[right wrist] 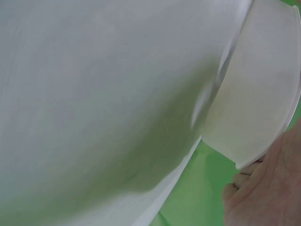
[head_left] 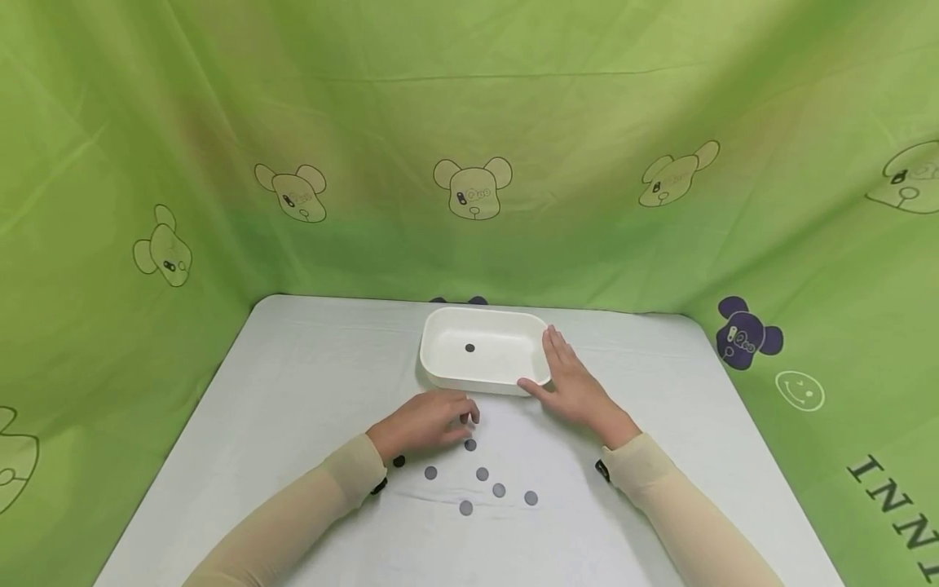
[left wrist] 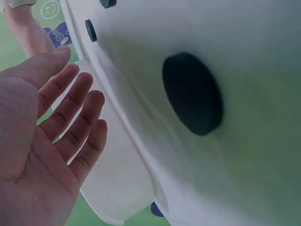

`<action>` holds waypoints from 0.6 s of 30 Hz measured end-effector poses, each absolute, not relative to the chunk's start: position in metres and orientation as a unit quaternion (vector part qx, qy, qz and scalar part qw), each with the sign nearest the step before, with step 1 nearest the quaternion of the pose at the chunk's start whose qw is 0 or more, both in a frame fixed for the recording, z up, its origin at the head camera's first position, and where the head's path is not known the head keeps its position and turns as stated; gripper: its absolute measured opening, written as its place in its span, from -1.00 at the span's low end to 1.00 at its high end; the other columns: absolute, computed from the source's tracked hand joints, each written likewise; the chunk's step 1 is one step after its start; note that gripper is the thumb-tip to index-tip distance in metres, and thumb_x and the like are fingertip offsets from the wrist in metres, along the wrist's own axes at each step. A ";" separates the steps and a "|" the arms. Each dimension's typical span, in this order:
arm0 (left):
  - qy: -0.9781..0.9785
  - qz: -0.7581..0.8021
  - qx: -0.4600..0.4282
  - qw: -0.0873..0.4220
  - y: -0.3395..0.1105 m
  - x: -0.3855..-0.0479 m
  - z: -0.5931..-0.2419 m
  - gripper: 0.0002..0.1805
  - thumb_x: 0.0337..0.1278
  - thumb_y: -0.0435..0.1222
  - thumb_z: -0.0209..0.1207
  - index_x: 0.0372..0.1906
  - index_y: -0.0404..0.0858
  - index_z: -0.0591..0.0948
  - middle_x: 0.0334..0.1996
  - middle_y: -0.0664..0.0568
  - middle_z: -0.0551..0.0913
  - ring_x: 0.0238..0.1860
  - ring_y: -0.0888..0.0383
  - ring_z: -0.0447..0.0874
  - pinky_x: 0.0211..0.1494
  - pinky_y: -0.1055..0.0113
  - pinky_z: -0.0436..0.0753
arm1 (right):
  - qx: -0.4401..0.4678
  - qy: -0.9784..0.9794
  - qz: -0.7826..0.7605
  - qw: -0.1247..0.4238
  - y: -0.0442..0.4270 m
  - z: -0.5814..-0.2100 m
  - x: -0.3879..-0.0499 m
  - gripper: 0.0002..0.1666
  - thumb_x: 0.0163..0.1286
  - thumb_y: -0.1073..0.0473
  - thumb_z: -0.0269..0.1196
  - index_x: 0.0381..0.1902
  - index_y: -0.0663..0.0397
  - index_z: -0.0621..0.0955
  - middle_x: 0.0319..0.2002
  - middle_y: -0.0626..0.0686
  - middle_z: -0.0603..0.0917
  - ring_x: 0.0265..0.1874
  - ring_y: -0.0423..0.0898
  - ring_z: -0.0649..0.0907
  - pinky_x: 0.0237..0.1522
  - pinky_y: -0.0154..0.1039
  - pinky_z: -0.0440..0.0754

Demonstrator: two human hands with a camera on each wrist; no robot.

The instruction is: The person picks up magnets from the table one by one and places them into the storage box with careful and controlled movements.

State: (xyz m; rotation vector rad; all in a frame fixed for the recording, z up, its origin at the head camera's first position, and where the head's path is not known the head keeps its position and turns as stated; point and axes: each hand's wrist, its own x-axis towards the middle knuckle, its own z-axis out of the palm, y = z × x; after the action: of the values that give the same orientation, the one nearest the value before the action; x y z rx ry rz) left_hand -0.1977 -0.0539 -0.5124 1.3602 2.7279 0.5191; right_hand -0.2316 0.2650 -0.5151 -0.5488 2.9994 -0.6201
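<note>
A white rectangular box (head_left: 484,383) with rounded corners stands at the far side of the table, a dark disc (head_left: 469,348) on its floor. My right hand (head_left: 575,391) holds the box's right end, thumb at the front rim and fingers along the end. In the right wrist view, part of that hand (right wrist: 268,188) is against the box wall (right wrist: 254,84). My left hand (head_left: 429,420) is just in front of the box, fingers loosely bent above a dark disc (head_left: 470,445). The left wrist view shows its palm (left wrist: 51,136) with nothing in it.
Several more dark discs lie scattered on the white table (head_left: 308,383) in front of the hands, among them one (head_left: 465,508) nearest the front and one (head_left: 531,498) to the right. Another disc (head_left: 399,461) is beside the left wrist. A green printed cloth (head_left: 381,114) surrounds the table.
</note>
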 end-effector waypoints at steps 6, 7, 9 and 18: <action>0.884 0.163 0.436 0.041 -0.052 -0.196 -0.515 -0.78 0.42 -0.08 0.41 0.05 0.01 0.73 -0.15 0.21 0.67 -0.12 0.25 0.62 0.04 0.34 0.66 | -0.176 0.964 -0.198 0.017 0.265 -0.514 -0.231 0.34 0.57 -0.50 0.10 0.73 0.30 -0.23 0.75 0.24 -0.28 0.73 0.26 -0.16 0.72 0.20 -0.09; 0.884 0.162 0.436 0.044 -0.052 -0.195 -0.515 -0.77 0.41 -0.07 0.41 0.05 0.01 0.73 -0.15 0.21 0.67 -0.13 0.25 0.62 0.03 0.35 0.66 | -0.175 0.964 -0.197 0.018 0.265 -0.514 -0.231 0.34 0.56 -0.51 0.10 0.73 0.30 -0.24 0.75 0.24 -0.29 0.73 0.26 -0.15 0.72 0.19 -0.10; 0.885 0.158 0.435 0.047 -0.052 -0.195 -0.517 -0.76 0.42 -0.03 0.41 0.06 0.02 0.72 -0.16 0.23 0.66 -0.14 0.27 0.60 0.02 0.36 0.65 | -0.174 0.965 -0.196 0.020 0.265 -0.513 -0.231 0.35 0.56 -0.52 0.08 0.73 0.28 -0.25 0.75 0.22 -0.30 0.73 0.26 -0.15 0.72 0.18 -0.10; 0.883 0.147 0.442 0.054 -0.050 -0.192 -0.521 -0.76 0.43 -0.02 0.39 0.05 0.03 0.71 -0.15 0.24 0.65 -0.15 0.28 0.60 0.00 0.36 0.64 | -0.177 0.963 -0.200 0.019 0.265 -0.513 -0.230 0.35 0.56 -0.52 0.10 0.73 0.32 -0.23 0.75 0.26 -0.28 0.72 0.30 -0.13 0.72 0.21 -0.09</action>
State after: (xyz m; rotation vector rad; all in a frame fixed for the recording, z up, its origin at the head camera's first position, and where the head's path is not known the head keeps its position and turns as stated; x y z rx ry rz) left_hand -0.1923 -0.0504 -0.5209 1.3426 2.6828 0.4479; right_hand -0.2304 0.2649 -0.5129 -0.5505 2.9913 -0.6220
